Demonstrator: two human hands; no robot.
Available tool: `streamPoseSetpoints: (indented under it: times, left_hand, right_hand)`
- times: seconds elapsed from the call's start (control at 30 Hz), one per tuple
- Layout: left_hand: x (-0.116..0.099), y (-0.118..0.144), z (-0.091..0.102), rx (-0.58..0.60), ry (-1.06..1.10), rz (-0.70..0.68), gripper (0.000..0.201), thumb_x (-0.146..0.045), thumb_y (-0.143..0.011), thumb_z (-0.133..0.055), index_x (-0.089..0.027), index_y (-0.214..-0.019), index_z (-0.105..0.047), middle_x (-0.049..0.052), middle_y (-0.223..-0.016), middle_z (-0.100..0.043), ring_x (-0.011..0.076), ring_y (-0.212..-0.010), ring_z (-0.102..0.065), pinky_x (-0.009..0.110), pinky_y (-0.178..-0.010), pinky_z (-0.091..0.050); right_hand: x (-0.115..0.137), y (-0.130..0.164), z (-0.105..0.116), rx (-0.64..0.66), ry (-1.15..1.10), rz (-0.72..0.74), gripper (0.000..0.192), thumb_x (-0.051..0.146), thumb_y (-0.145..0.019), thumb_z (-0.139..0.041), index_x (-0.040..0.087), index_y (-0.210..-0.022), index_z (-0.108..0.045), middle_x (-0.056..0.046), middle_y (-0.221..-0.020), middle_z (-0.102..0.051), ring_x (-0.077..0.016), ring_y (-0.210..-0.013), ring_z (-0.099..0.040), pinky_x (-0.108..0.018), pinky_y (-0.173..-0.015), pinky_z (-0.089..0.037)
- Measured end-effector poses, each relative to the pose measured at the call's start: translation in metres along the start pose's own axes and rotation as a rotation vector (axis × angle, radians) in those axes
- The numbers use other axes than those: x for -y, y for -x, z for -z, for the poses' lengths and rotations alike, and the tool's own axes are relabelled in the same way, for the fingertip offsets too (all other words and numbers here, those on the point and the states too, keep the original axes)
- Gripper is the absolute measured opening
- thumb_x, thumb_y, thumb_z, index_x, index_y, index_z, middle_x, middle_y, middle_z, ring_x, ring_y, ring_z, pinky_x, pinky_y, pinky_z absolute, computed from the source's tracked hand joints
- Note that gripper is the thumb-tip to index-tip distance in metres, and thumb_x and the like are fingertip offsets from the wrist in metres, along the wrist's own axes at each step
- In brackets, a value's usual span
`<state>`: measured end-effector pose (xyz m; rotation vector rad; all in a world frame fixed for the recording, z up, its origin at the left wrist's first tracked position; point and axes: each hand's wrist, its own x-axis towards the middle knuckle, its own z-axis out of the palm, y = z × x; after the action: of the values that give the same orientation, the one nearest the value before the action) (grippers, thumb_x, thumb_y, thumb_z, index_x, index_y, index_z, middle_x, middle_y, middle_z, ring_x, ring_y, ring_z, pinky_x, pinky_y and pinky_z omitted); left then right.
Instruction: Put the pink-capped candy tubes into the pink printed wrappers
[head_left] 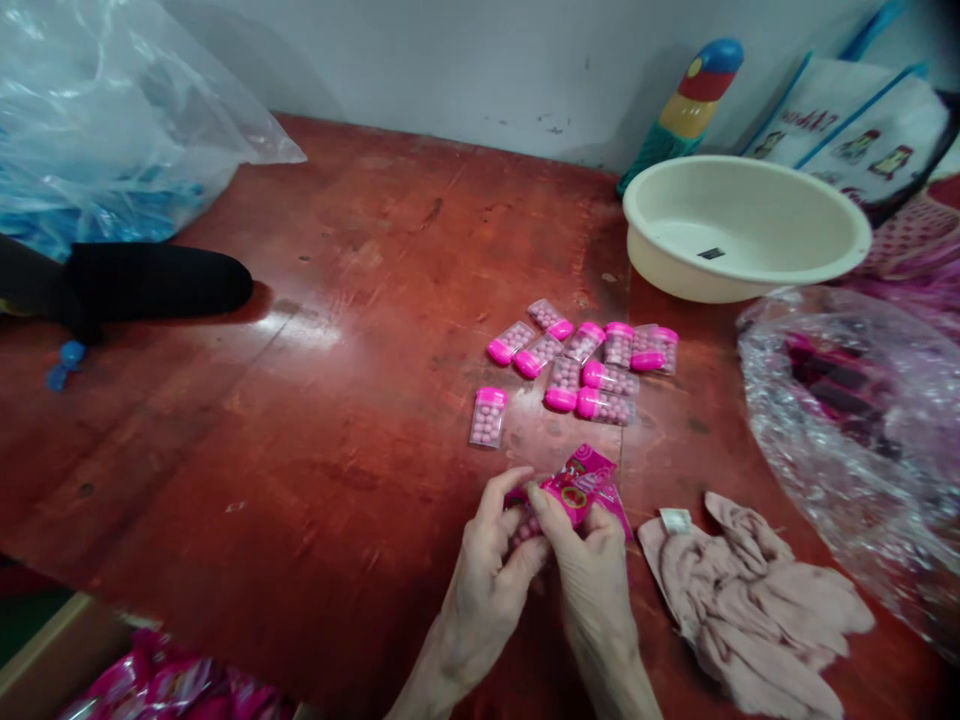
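Observation:
My left hand [487, 565] is closed round a small see-through candy box [526, 528] full of pink balls, low in the middle of the head view. My right hand [594, 570] pinches a shiny printed pink packet [577, 482] against that box. The two hands nearly touch; whether the box is partly inside the packet is hidden by the fingers. Just beyond them, a single candy box [488, 418] with a bright pink cap lies on the red table [337, 430]. Several more such boxes [564, 375] lie in a loose group behind it.
A cream basin [750, 285] stands at the back right, beside a colourful bottle-shaped object [694, 100]. Crumpled see-through plastic [810, 480] and a beige cloth [750, 600] lie on the right. A large plastic bag [135, 110] fills the back left. Pink packets [180, 685] fill a carton below the front edge.

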<state>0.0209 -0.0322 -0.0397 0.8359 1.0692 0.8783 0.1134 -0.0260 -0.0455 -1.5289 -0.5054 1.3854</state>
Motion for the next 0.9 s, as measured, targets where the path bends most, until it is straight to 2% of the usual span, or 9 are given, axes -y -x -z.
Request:
streamPoseSetpoints:
  times: [0.1,0.2,0.27,0.4,0.53,0.7,0.8,0.9]
  left_hand:
    - [-0.005,-0.003,0.0,0.02,0.105,0.019,0.038,-0.023,-0.086,-0.05,-0.022,-0.122,-0.037,-0.005,-0.065,-0.053,0.0039,-0.041,-0.043,0.014,-0.036,-0.029]
    - [-0.01,-0.006,0.002,0.045,0.147,0.039,0.037,-0.028,-0.087,-0.049,-0.019,-0.121,-0.039,-0.003,-0.062,-0.055,0.0046,-0.038,-0.044,0.014,-0.033,-0.025]
    - [-0.011,-0.005,0.004,0.035,0.129,0.02,0.035,-0.029,-0.087,-0.05,-0.018,-0.119,-0.043,-0.002,-0.063,-0.056,0.004,-0.038,-0.043,0.014,-0.033,-0.026]
    - [-0.007,0.0,0.003,-0.048,0.01,-0.047,0.029,-0.029,-0.087,-0.051,-0.018,-0.114,-0.052,-0.002,-0.068,-0.056,0.003,-0.044,-0.043,0.014,-0.038,-0.032]
    - [-0.005,0.002,-0.002,-0.122,-0.105,-0.088,0.03,-0.029,-0.088,-0.049,-0.02,-0.116,-0.053,-0.002,-0.071,-0.057,0.0039,-0.048,-0.044,0.014,-0.042,-0.036]
    - [-0.017,-0.006,0.006,-0.083,-0.148,-0.082,0.027,-0.031,-0.089,-0.044,-0.019,-0.107,-0.061,-0.001,-0.066,-0.059,0.0089,-0.051,-0.053,0.019,-0.045,-0.042]
    - [-0.022,-0.01,0.016,-0.054,-0.258,-0.134,0.018,-0.024,-0.083,-0.055,-0.018,-0.091,-0.069,-0.002,-0.06,-0.06,0.0088,-0.049,-0.052,0.019,-0.047,-0.043]
    - [-0.023,-0.012,0.021,-0.074,-0.33,-0.179,0.014,-0.019,-0.077,-0.061,-0.018,-0.087,-0.071,-0.003,-0.056,-0.059,0.0076,-0.044,-0.049,0.018,-0.045,-0.043]
  right_hand:
    - [0.0,0.002,0.0,0.004,-0.098,-0.017,0.026,0.037,-0.07,-0.071,0.014,-0.064,-0.059,0.005,-0.045,-0.052,-0.0064,-0.033,-0.045,-0.016,-0.029,-0.034]
    - [0.002,0.001,0.001,0.022,-0.275,0.011,0.019,0.032,-0.071,-0.072,0.016,-0.072,-0.063,0.004,-0.055,-0.059,-0.0062,-0.042,-0.052,-0.014,-0.037,-0.042]
    - [0.004,0.0,0.002,0.024,-0.318,0.026,0.016,0.029,-0.07,-0.074,0.016,-0.074,-0.064,0.003,-0.06,-0.062,-0.0059,-0.047,-0.055,-0.014,-0.043,-0.046]
    - [0.004,0.002,-0.001,0.021,-0.255,0.015,0.018,0.031,-0.071,-0.072,0.015,-0.072,-0.064,0.004,-0.054,-0.059,-0.0061,-0.044,-0.054,-0.014,-0.042,-0.045]
    - [0.001,0.006,-0.008,0.03,-0.251,-0.028,0.023,0.035,-0.073,-0.07,0.016,-0.065,-0.06,0.006,-0.046,-0.052,-0.0053,-0.037,-0.047,-0.013,-0.034,-0.038]
    - [0.006,0.002,-0.006,0.088,-0.361,-0.072,0.03,0.043,-0.073,-0.067,0.016,-0.061,-0.059,0.005,-0.047,-0.054,-0.0072,-0.035,-0.047,-0.017,-0.033,-0.039]
    - [0.013,-0.002,0.0,0.076,-0.271,-0.152,0.033,0.047,-0.069,-0.069,0.015,-0.062,-0.061,0.003,-0.044,-0.055,-0.0099,-0.036,-0.05,-0.019,-0.033,-0.04]
    - [0.016,-0.004,0.004,0.09,-0.22,-0.189,0.036,0.05,-0.066,-0.07,0.015,-0.064,-0.064,0.003,-0.042,-0.055,-0.011,-0.036,-0.052,-0.02,-0.034,-0.042]
